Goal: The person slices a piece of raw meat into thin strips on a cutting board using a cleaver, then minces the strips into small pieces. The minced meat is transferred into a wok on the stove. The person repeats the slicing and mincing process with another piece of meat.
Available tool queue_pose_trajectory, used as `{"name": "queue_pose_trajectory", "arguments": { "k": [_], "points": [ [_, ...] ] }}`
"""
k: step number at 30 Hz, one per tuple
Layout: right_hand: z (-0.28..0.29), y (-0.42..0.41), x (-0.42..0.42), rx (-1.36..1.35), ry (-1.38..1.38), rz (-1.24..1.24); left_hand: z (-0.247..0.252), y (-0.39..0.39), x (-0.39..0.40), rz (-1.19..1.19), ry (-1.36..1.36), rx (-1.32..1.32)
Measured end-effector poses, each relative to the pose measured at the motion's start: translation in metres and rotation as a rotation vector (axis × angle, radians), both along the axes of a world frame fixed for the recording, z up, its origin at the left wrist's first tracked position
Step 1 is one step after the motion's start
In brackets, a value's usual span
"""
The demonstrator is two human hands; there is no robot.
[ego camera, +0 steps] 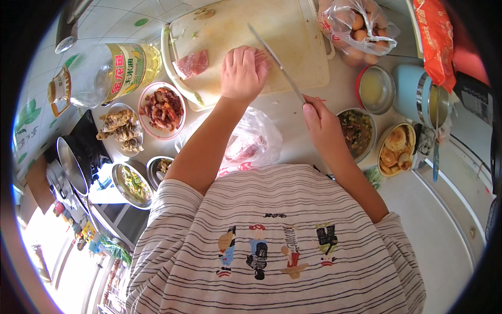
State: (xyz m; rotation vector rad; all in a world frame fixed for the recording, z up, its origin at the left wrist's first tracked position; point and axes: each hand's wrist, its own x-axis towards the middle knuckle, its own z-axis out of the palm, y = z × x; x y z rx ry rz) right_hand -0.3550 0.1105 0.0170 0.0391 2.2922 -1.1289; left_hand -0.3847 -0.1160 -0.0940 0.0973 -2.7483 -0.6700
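My left hand (240, 74) presses down on a piece of raw meat (263, 64) on the white plastic cutting board (298, 23). Fine cut lines show on the meat's right side, and the hand hides the rest. In my right hand (322, 123) is the handle of a kitchen knife (277, 62). Its blade slants up and left over the board, just right of the meat; whether they touch I cannot tell. A second chunk of raw meat (191, 64) lies further left on the board. Below the board, a clear plastic bag (270, 129) holds more pale pink meat (244, 148).
A cooking oil bottle (113, 72) lies left of the board. Nearby are a plate of dark sliced meat (162, 109) and a plate of fried pieces (121, 127). To the right are a bag of eggs (359, 33), a soup bowl (357, 131) and a dish of buns (396, 147).
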Motion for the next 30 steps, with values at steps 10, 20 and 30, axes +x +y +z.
{"name": "queue_pose_trajectory", "arguments": {
  "k": [10,20,30],
  "points": [
    [0.037,-0.007,0.006,0.097,0.004,0.145,-0.022,0.012,-0.015,0.066,0.014,0.02],
    [-0.061,-0.034,-0.029,0.024,0.199,0.137,-0.033,0.019,-0.014,0.063,0.031,0.035],
    [-0.017,0.034,-0.026,-0.088,0.436,0.3,-0.042,-0.009,-0.014,0.16,0.223,0.871]
  ]
}}
